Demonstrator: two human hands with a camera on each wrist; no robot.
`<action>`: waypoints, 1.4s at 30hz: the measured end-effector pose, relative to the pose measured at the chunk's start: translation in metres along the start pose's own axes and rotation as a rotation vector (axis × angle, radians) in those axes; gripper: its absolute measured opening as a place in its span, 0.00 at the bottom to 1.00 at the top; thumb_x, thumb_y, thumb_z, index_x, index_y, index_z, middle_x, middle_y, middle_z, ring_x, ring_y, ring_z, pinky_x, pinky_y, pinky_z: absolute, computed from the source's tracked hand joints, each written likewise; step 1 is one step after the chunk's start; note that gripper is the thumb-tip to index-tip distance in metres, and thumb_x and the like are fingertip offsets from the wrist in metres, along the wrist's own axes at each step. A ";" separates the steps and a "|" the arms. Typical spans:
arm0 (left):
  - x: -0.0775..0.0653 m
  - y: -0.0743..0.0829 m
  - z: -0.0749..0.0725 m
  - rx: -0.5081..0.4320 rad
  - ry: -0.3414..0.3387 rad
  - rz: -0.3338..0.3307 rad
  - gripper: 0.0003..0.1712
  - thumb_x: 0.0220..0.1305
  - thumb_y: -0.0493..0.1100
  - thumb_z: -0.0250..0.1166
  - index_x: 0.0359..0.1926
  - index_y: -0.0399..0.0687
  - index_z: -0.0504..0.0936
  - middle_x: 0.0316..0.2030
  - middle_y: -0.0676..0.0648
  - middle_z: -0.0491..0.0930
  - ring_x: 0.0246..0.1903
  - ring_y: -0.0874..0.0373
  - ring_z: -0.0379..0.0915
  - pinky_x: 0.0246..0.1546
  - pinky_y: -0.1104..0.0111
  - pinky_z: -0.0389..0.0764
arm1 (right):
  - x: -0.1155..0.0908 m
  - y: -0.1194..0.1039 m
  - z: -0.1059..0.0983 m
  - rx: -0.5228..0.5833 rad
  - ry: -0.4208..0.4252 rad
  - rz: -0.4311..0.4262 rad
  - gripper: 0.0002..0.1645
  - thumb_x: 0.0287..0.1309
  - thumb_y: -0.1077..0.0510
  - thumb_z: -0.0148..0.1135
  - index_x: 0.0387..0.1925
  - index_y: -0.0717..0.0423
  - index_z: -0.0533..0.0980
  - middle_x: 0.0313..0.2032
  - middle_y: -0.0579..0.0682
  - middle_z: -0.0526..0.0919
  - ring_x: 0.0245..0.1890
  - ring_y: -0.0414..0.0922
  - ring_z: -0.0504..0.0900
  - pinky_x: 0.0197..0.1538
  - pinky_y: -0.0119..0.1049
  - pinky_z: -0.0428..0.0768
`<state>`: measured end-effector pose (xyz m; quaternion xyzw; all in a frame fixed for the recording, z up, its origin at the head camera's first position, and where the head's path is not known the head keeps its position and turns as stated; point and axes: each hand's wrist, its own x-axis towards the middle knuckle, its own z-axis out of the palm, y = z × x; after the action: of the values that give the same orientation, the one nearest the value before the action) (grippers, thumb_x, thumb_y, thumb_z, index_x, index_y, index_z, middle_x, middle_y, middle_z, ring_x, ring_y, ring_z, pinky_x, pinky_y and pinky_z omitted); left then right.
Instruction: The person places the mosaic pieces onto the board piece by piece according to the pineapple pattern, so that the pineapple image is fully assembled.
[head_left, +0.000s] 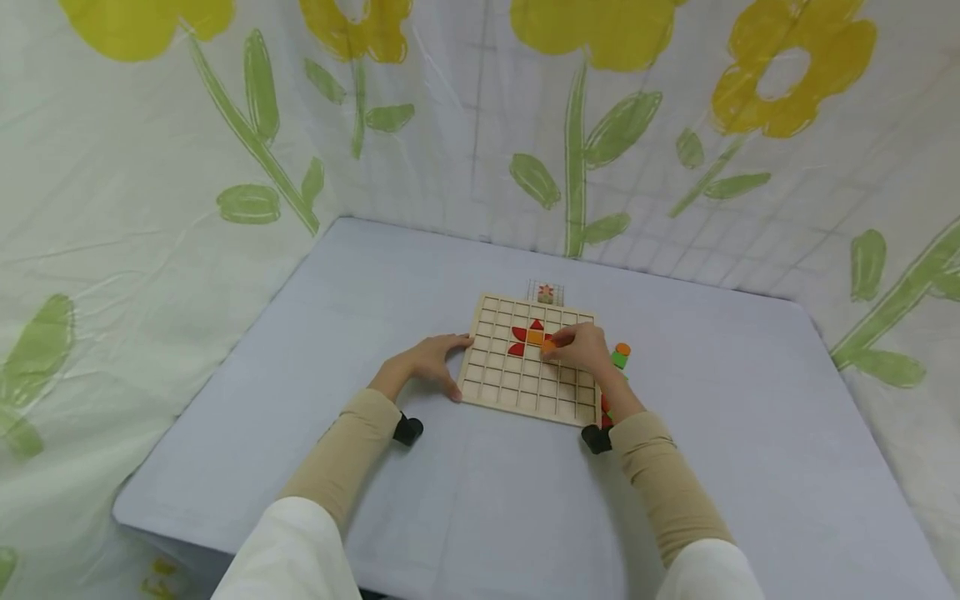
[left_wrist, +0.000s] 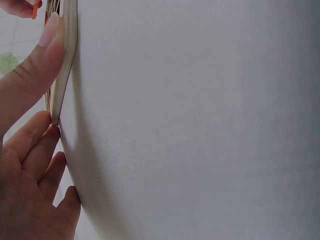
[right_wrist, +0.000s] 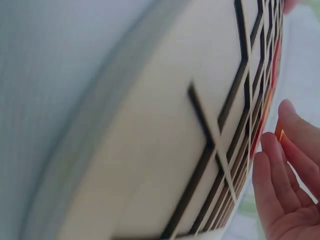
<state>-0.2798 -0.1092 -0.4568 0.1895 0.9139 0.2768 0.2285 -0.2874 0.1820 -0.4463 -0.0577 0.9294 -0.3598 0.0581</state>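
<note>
A wooden grid board (head_left: 498,387) lies on the table. On it, red pieces (head_left: 537,324) sit around an orange square (head_left: 535,337) in the upper middle. My left hand (head_left: 426,360) is at the board's left edge, thumb near the lower corner and fingers farther up, all spread along the side. In the left wrist view the thumb (left_wrist: 47,47) touches the board's side. My right hand (head_left: 585,347) pinches a flat orange piece (head_left: 548,346) between thumb and fingers, close over the grid, just right of and below the orange square. The right wrist view shows this piece (right_wrist: 278,131) edge-on.
Behind the board lies a small pattern card (head_left: 546,293) with a red figure on a grid. Along the board's right side are loose pieces, among them an orange disc (head_left: 623,349), a green piece (head_left: 619,360) and red ones, partly hidden by my right forearm. A flowered curtain (head_left: 450,167) hangs behind the table.
</note>
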 end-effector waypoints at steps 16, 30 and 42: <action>0.000 0.002 0.000 -0.008 0.000 -0.003 0.59 0.40 0.44 0.82 0.73 0.46 0.61 0.74 0.47 0.55 0.73 0.47 0.45 0.73 0.54 0.49 | 0.001 -0.015 0.017 -0.066 -0.028 -0.009 0.21 0.47 0.55 0.77 0.42 0.64 0.83 0.39 0.57 0.86 0.41 0.53 0.81 0.44 0.45 0.82; 0.001 0.001 0.000 -0.005 -0.002 0.002 0.59 0.39 0.44 0.82 0.73 0.45 0.61 0.74 0.46 0.55 0.73 0.46 0.45 0.73 0.54 0.49 | 0.003 -0.014 0.020 -0.079 -0.017 -0.003 0.17 0.48 0.57 0.76 0.39 0.63 0.84 0.37 0.56 0.86 0.41 0.52 0.82 0.46 0.45 0.81; 0.000 0.000 0.000 -0.007 -0.003 0.004 0.59 0.40 0.44 0.82 0.73 0.45 0.61 0.74 0.46 0.55 0.73 0.46 0.45 0.73 0.53 0.49 | -0.006 0.015 -0.028 0.065 0.082 0.089 0.17 0.65 0.59 0.59 0.48 0.69 0.80 0.44 0.65 0.83 0.44 0.59 0.80 0.47 0.49 0.81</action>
<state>-0.2801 -0.1091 -0.4567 0.1908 0.9122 0.2802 0.2300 -0.2867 0.2124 -0.4354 0.0002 0.9205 -0.3888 0.0377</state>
